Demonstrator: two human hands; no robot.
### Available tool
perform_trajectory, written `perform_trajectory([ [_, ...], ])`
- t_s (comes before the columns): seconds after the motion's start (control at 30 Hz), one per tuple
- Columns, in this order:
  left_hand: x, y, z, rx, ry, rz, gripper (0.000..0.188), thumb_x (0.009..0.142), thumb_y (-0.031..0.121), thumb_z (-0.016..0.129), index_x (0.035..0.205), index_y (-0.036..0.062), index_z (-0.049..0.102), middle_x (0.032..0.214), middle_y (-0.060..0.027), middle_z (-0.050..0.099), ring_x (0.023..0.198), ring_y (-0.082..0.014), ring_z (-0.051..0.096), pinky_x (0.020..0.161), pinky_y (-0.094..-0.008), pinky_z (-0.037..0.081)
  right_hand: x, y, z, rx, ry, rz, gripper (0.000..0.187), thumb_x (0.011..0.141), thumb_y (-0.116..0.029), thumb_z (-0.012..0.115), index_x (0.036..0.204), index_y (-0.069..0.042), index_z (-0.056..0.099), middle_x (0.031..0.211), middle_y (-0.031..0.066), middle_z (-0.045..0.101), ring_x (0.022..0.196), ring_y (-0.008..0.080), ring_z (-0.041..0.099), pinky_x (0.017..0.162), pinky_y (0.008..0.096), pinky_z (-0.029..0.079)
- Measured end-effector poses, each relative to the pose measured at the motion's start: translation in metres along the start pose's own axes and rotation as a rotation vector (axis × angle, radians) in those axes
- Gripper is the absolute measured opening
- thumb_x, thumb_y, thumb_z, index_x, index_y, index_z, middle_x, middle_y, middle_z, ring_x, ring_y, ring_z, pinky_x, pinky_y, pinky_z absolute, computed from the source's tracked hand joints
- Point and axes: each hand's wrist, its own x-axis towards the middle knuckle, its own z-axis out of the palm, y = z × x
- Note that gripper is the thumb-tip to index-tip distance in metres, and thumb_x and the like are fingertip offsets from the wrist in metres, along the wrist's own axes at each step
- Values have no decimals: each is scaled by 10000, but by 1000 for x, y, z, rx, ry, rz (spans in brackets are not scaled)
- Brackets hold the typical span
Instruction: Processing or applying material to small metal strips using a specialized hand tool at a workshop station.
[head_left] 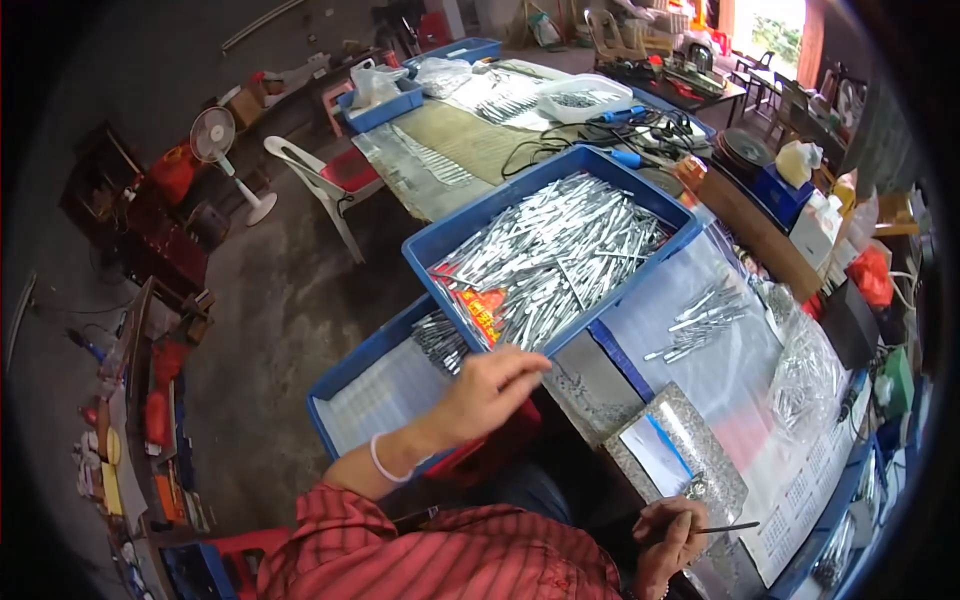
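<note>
My left hand (pixel 488 396) is over the near edge of a big blue plastic bin (pixel 447 290). Its fingers reach out to the right, slightly bent and a little apart, and I see nothing in them. Slim silvery metal rods (pixel 560 240) fill that bin in a loose heap, with a red and yellow packet (pixel 480 312) at its near left corner. Low on the right, my right hand (pixel 672 535) is closed around a thin dark rod (pixel 735 527) that points right. Beside it lies a speckled stone slab (pixel 712 450) bearing a white and blue piece (pixel 660 450).
A lower blue tray (pixel 322 405) holds a pale sheet and more rods. On the right tabletop are a small pile of rods (pixel 700 320) and a clear plastic bag (pixel 808 385). Black cables (pixel 660 135) cross the far table. A chair (pixel 335 175) and a fan (pixel 225 150) stand left.
</note>
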Motion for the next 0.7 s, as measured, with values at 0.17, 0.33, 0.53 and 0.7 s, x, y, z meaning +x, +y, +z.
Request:
perform_trajectory([
  [0.17,43,-51,-31,91,95,-84,178,864,92,593,991,-14,659,885,-157,671,805,-255,664,714,-327,510,-3,1,-4,-34,-22,91,188,993,-174,471,902,-14,512,681,128,578,419,96,441,390,207,361],
  [0.33,82,-72,-44,180,35,-186,180,851,98,609,975,-13,678,843,-140,696,723,-188,663,664,-299,508,-6,0,-9,-73,-30,152,51,917,2,493,879,-2,527,672,123,588,417,85,435,387,200,355],
  [0.53,122,-50,-17,260,-84,134,148,850,83,630,962,-3,677,834,-114,670,706,-154,633,640,-280,488,-7,-8,-3,-149,-134,241,97,933,-58,529,861,7,534,708,127,606,462,82,468,442,203,369],
  [0.7,160,-16,31,250,-254,377,122,828,50,604,927,-5,651,854,-145,647,777,-290,638,701,-358,506,-6,-10,-13,-111,-219,289,54,825,33,585,833,42,638,759,126,669,663,183,631,639,285,497],
])
